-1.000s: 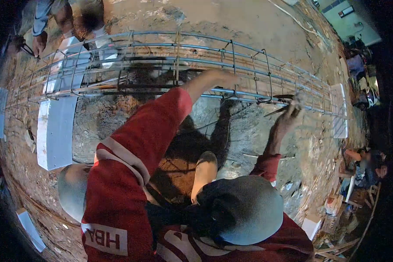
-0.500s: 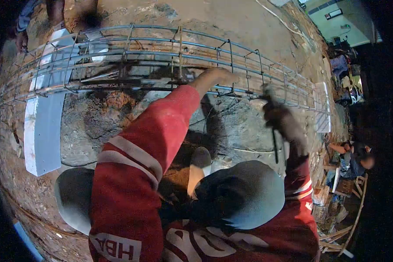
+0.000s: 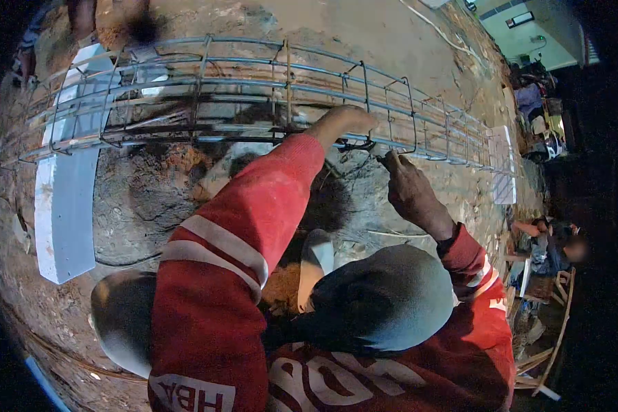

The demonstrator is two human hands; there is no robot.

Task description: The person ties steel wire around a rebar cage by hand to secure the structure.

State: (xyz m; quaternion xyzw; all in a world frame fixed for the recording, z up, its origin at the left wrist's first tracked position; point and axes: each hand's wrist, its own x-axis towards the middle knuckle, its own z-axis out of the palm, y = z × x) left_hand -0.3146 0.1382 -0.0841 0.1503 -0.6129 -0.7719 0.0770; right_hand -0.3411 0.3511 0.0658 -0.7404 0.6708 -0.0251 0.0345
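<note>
A long steel rebar cage (image 3: 244, 86) with square ties lies across the upper part of the view. My left hand (image 3: 352, 121) reaches over its near bars beside an upright tie, the fingers bent down and mostly hidden. My right hand (image 3: 413, 191) is closed, just on the near side of the cage and right of my left hand. A small dark tool tip (image 3: 382, 158) shows at its fingers, close to the lower bar; the rest of the tool is hidden. Dark wire (image 3: 356, 144) is at the lower bar between the hands.
White blocks stand under the cage at left (image 3: 65, 206) and right (image 3: 503, 165). Another person's legs (image 3: 82, 17) are at the top left. A person (image 3: 553, 244) sits at the right near wooden pieces (image 3: 542, 357). Rough muddy ground lies below the cage.
My right hand has moved left and up to the cage's lower bar, and the tool's long dark handle no longer shows. My left hand has barely moved.
</note>
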